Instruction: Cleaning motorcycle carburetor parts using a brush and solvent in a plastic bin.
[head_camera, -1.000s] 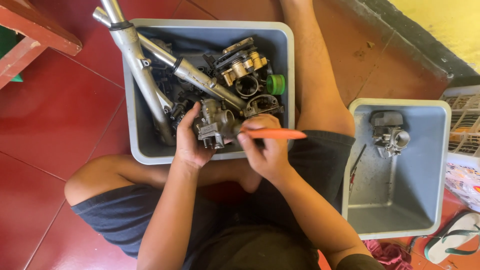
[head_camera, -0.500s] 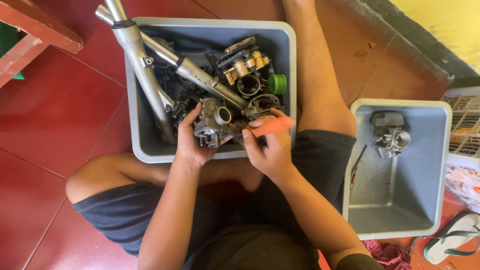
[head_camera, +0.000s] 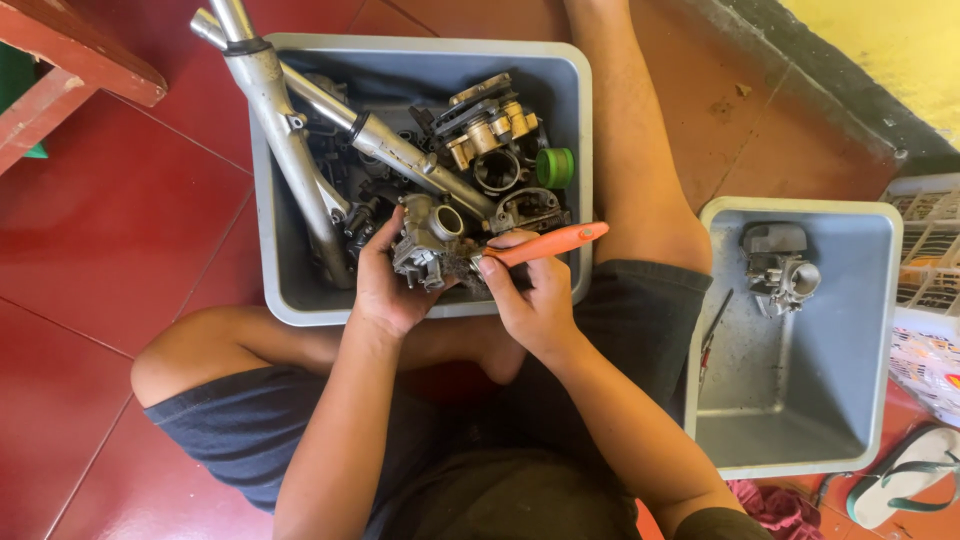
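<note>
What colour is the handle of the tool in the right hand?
Orange; the tool handle shows plainly in the head view, held by the right hand.

carb (head_camera: 430, 240) in left bin (head_camera: 430, 50)

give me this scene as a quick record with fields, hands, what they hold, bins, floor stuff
left hand: left hand grips a grimy carburetor over the bin's near edge
right hand: right hand holds an orange-handled tool, tip at the carburetor
large bin: grey bin with metal fork tubes, brass-coloured parts, green cap
small bin: grey bin with a second carburetor and a thin tool
floor: red tiles; sandal at lower right
</note>
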